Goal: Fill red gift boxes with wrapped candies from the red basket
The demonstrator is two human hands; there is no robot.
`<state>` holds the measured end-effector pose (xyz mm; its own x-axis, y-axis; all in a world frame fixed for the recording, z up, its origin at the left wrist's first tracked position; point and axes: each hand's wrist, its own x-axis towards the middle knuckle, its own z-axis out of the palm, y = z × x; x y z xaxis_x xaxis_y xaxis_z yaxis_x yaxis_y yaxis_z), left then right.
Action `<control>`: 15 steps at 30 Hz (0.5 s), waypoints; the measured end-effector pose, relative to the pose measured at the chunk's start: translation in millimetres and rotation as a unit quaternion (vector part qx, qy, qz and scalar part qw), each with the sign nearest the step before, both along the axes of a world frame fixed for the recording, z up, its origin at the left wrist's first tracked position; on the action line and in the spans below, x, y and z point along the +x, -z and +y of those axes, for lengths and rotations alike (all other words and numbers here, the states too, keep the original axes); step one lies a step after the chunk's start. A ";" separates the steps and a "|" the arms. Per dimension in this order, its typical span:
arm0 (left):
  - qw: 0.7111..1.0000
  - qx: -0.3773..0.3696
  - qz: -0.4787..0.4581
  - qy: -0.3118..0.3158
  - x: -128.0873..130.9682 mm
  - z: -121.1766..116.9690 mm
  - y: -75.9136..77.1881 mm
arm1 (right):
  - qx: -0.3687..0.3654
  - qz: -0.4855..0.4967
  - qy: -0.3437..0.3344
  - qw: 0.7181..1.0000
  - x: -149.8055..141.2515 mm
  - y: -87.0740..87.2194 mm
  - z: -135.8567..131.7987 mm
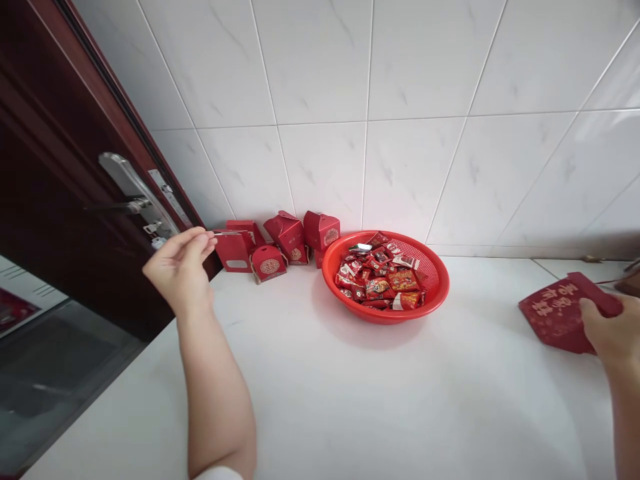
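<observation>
My left hand (183,267) is closed in a pinch at the upper left corner of a red paper gift box (233,253) with a pale label. A thin pale strip, perhaps a cord, runs from the fingertips along the box's top. At the far right my right hand (613,327) grips a red paper candy box (557,313) with gold characters, which looks flat and unfolded. Between the hands, a red plastic basket (436,293) holds many wrapped candies (380,277), mostly red.
More red boxes stand by the tiled wall (320,73): a small rounded one (269,263), a tall one (287,237) and another (323,233). A dark door (60,133) with a metal handle is left of the white counter (350,400). A dark object (629,280) lies at the right edge.
</observation>
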<state>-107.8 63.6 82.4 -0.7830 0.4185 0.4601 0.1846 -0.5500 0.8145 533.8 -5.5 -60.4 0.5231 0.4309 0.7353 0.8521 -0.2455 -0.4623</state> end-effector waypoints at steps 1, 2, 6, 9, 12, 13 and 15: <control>1.000 -0.024 -0.015 -0.012 -6.7 6.0 4.4 | 0.026 -0.005 0.015 1.000 -1.4 -0.6 -0.6; 0.998 -0.050 -0.023 -0.014 -12.5 12.0 9.6 | 0.043 -0.017 0.028 0.999 -4.7 -2.5 -1.1; 0.989 -0.145 -0.020 0.002 -23.0 33.8 35.3 | 0.020 -0.051 -0.018 0.998 -42.1 -25.1 0.1; 0.982 -0.187 -0.011 0.020 -20.6 46.7 53.8 | 0.056 -0.036 -0.066 0.996 -93.9 -48.8 6.2; 0.965 -0.259 0.038 0.012 -21.1 57.6 64.3 | 0.076 -0.049 -0.169 0.981 -157.0 -62.3 12.1; 0.956 -0.284 0.076 -0.003 -23.4 61.5 64.9 | 0.095 -0.062 -0.238 0.965 -179.5 -62.6 12.0; 0.929 -0.329 0.167 -0.038 -31.3 70.9 61.8 | 0.076 -0.060 -0.410 0.907 -225.2 -55.7 6.2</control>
